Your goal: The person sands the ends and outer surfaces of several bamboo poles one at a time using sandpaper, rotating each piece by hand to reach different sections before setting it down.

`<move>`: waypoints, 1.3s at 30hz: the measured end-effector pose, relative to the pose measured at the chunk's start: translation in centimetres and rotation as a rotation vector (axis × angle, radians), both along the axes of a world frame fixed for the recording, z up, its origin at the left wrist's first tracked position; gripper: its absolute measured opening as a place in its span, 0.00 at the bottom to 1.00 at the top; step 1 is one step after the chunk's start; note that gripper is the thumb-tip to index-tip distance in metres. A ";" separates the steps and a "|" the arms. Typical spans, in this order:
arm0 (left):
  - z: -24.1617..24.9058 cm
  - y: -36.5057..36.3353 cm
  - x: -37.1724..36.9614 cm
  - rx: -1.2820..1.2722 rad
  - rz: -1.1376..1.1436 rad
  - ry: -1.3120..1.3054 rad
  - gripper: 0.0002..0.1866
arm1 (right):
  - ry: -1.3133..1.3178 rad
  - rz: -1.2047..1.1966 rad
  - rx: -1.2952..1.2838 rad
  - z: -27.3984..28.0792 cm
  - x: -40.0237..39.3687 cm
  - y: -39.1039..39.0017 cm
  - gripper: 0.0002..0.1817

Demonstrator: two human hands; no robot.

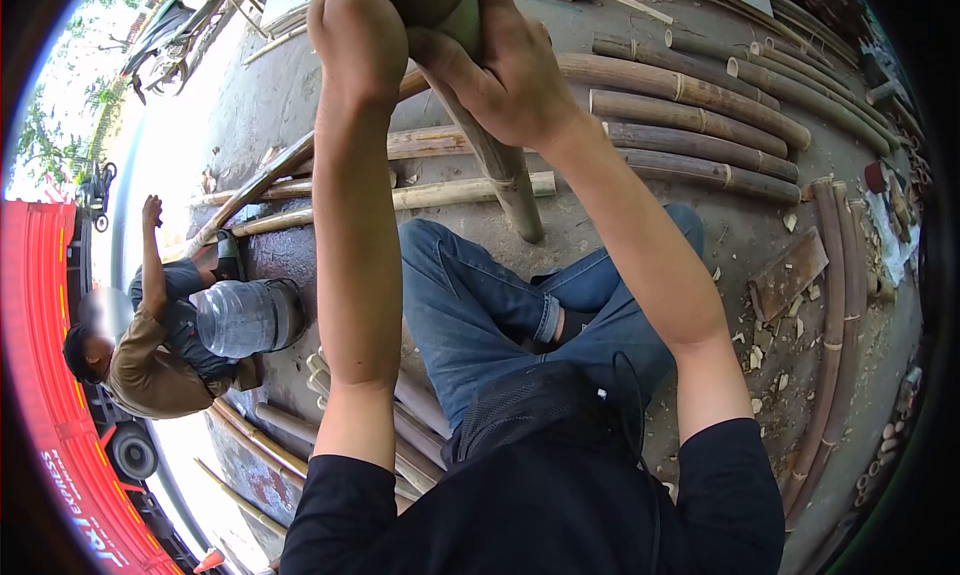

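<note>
A bamboo pole (497,163) slants up from the ground in front of my crossed legs to the top edge of the view. My right hand (515,85) is wrapped around its upper part, the thumb lying across it. My left hand (358,30) is beside it on the left, closed at the pole's thick upper end, with its fingers partly hidden and cut off by the frame edge. The pole's top lies out of view.
Several cut bamboo poles (690,120) lie ahead and to the right. Long bamboo (835,345) and a rusty plate (788,273) lie among wood chips at right. On the left, a person (165,350) sits near a large clear water jug (240,318), with a red truck (55,375) behind.
</note>
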State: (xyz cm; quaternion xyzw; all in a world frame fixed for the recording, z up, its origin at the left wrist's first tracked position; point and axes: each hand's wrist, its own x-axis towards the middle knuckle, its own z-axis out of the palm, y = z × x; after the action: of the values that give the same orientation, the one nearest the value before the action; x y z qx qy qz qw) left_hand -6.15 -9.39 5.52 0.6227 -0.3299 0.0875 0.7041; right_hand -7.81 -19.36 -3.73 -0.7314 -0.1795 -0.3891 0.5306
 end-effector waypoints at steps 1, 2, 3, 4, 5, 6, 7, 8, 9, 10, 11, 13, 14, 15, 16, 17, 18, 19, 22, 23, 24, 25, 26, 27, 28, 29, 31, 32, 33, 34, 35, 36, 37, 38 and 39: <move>-0.1 0.2 0.2 0.000 0.000 0.002 0.31 | 0.091 0.036 0.076 -1.9 -0.7 0.6 0.40; -0.1 0.5 0.5 0.013 0.002 -0.011 0.31 | 0.179 0.071 0.151 -4.0 -1.9 1.4 0.39; -0.1 0.7 1.0 0.024 0.005 -0.026 0.32 | 0.209 0.054 0.149 -7.7 -2.6 1.9 0.41; -0.6 0.7 1.8 0.023 0.006 -0.030 0.32 | 0.241 0.039 0.148 -12.0 -3.3 2.3 0.43; -1.3 0.5 2.9 -0.110 0.046 0.084 0.32 | 0.261 0.002 0.108 -16.7 -4.3 2.6 0.45; -1.4 0.3 3.6 -0.243 0.084 0.194 0.32 | 0.277 -0.035 0.068 -19.5 -5.0 2.5 0.46; -0.9 0.3 2.7 -0.241 0.080 0.183 0.32 | 0.266 -0.037 0.071 -19.5 -4.9 2.4 0.46; -0.6 0.4 1.4 -0.130 0.054 0.084 0.32 | 0.273 -0.031 0.085 -19.5 -4.7 2.3 0.46; -0.3 0.4 0.5 -0.015 0.029 -0.006 0.32 | 0.289 -0.025 0.104 -19.6 -4.8 2.4 0.46; -0.2 0.6 0.7 -0.004 0.004 0.008 0.32 | 0.246 0.012 0.113 -18.1 -4.4 2.4 0.45; 0.0 0.4 0.5 -0.005 -0.002 0.008 0.32 | 0.194 0.046 0.113 -14.9 -3.1 1.7 0.44; 0.3 0.2 -0.1 0.028 -0.026 0.028 0.32 | -0.048 -0.078 0.117 -6.3 -0.8 1.9 0.41; 0.5 0.4 0.1 0.030 -0.025 0.034 0.32 | -0.146 -0.118 0.105 -1.6 0.3 1.7 0.36; 0.6 0.7 0.7 0.023 -0.079 0.032 0.32 | -0.243 -0.157 0.095 2.0 1.4 1.8 0.32; 0.5 0.9 1.1 0.018 -0.133 0.031 0.32 | -0.233 -0.155 0.099 4.2 2.7 2.2 0.32; 0.3 0.6 1.2 0.020 -0.132 0.036 0.32 | -0.304 -0.154 0.226 6.1 3.9 2.8 0.35; -0.1 0.1 1.1 -0.026 -0.073 0.030 0.32 | -0.377 -0.152 0.352 6.9 4.5 3.1 0.41; -0.5 -0.3 1.0 -0.074 -0.014 0.023 0.32 | -0.377 -0.151 0.350 5.6 4.2 3.5 0.41; -1.1 1.9 3.9 -0.108 0.006 0.016 0.33 | -0.098 -0.170 0.326 -4.0 1.5 5.6 0.24; -1.2 2.9 4.8 -0.082 -0.033 0.027 0.34 | -0.004 -0.152 0.341 -8.3 0.3 6.0 0.23; -1.4 2.9 4.1 -0.063 -0.011 -0.038 0.35 | 0.069 -0.117 0.342 -13.4 -1.1 6.3 0.23; -1.2 3.0 4.1 -0.066 -0.008 -0.046 0.35 | 0.142 -0.079 0.344 -16.4 -1.8 6.2 0.24; -1.0 3.1 4.1 -0.091 0.017 0.029 0.35 | 0.136 -0.075 0.344 -16.4 -1.7 5.8 0.24; -0.8 3.1 4.0 -0.113 0.036 0.105 0.36 | 0.023 -0.191 0.245 -16.2 -1.3 5.5 0.24; -1.1 3.1 3.1 -0.075 0.014 -0.014 0.37 | -0.087 -0.308 0.144 -14.7 -1.2 5.3 0.24; -1.2 2.5 2.5 -0.071 0.013 -0.006 0.37 | -0.096 -0.284 0.166 -13.2 -0.5 5.1 0.23; -0.9 1.5 1.5 -0.071 0.036 -0.029 0.37 | -0.144 -0.279 0.150 -4.5 1.1 4.3 0.22; -2.0 2.4 2.9 -0.070 0.042 -0.023 0.37 | -0.188 -0.295 0.114 -0.4 1.6 3.9 0.21; -3.8 4.1 5.4 0.161 0.235 -0.113 0.31 | -0.113 -0.216 0.109 3.8 0.8 3.6 0.21; -4.8 5.1 6.7 0.395 0.425 -0.205 0.25 | -0.042 -0.137 0.103 6.2 0.4 3.5 0.22; -4.8 5.3 6.7 0.397 0.431 -0.205 0.25 | -0.042 -0.132 0.105 6.1 0.8 3.7 0.22; -4.5 5.4 6.5 0.316 0.380 -0.129 0.24 | -0.093 -0.157 0.117 5.7 1.5 3.9 0.22; -3.8 5.0 5.9 0.231 0.326 -0.057 0.23 | -0.148 -0.186 0.127 5.2 1.9 4.0 0.23; -3.2 3.7 5.5 -0.099 0.035 -0.049 0.26 | -0.061 -0.145 0.256 3.9 0.9 4.7 0.23; -2.7 3.3 5.0 -0.103 0.033 -0.056 0.26 | -0.025 -0.164 0.248 1.2 0.2 5.1 0.25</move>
State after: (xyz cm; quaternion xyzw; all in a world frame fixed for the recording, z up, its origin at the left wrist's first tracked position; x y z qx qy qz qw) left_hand -1.16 -6.11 2.86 0.5883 -0.3341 0.1332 0.7243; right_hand -7.65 -14.29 -2.49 -0.6676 -0.0764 -0.4593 0.5809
